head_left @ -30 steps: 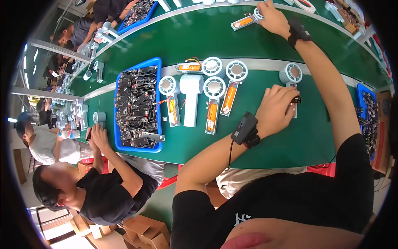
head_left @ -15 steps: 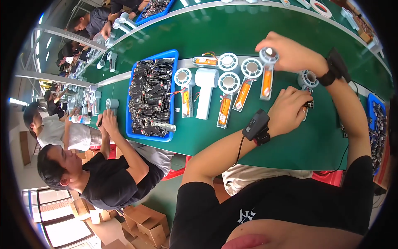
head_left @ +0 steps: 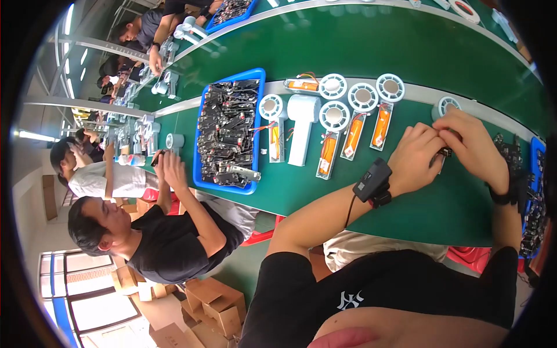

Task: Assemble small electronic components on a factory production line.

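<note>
My left hand [head_left: 413, 159] is closed at the right of the table, pinching a small dark circuit board [head_left: 445, 152] by its edge. Beside it my right hand [head_left: 474, 145] bends its fingers in toward the board, and their tips meet the left fingers; what they grip is hidden. Under both hands lies a pale blue handheld fan [head_left: 448, 104], its round head showing past the right knuckles and its handle mostly covered. To the left, several open fans with orange batteries stand in a group, the nearest being an open fan [head_left: 381, 124].
A blue tray [head_left: 198, 168] heaped with dark circuit boards stands left of the fans. Another blue tray [head_left: 535, 174] with boards sits at the far right. A co-worker [head_left: 168, 243] sits to my left, handling a small part. A metal rail [head_left: 406, 93] runs behind the fans.
My right hand has set an open fan with an orange battery at the right end of the group, let go, and come down beside my left hand. The view has shifted slightly.
</note>
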### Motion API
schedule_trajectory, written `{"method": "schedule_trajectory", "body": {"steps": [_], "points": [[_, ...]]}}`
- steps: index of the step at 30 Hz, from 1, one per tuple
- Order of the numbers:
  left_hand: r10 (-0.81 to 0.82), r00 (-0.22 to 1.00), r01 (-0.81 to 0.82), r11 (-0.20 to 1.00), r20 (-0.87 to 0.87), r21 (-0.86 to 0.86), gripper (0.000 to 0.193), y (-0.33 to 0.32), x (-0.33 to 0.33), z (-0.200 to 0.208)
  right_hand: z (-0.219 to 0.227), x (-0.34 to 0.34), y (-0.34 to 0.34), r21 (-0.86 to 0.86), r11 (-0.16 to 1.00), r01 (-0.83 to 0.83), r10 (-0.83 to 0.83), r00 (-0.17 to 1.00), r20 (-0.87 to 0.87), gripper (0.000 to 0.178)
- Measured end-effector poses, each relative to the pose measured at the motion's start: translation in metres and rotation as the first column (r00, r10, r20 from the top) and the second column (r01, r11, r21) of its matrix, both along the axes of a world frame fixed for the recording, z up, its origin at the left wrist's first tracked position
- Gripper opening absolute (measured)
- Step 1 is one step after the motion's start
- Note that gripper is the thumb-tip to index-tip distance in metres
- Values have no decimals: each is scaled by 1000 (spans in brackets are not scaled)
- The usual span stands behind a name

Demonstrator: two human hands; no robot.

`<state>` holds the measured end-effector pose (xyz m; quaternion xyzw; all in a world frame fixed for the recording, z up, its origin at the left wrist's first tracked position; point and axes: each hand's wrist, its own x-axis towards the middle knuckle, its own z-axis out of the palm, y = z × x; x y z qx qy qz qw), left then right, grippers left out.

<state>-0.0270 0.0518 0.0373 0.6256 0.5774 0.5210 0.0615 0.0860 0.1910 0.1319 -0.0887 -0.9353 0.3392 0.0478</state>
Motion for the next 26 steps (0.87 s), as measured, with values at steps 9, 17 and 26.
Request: {"method": "schedule_trajectory", "body": {"steps": [9,17,26], "points": [[10,998,-14,998,65,66,27,1,-3,1,-13,17,-2,139,987,86,-68,989,-128,19],[8,993,-12,999,114,34,31,-4,-2,1,-17,18,4,124,990,71,-59,993,-101,22],[12,997,-14,999,73,30,34,1,-4,3,-12,28,3,338,937,94,-76,995,-66,21]]}}
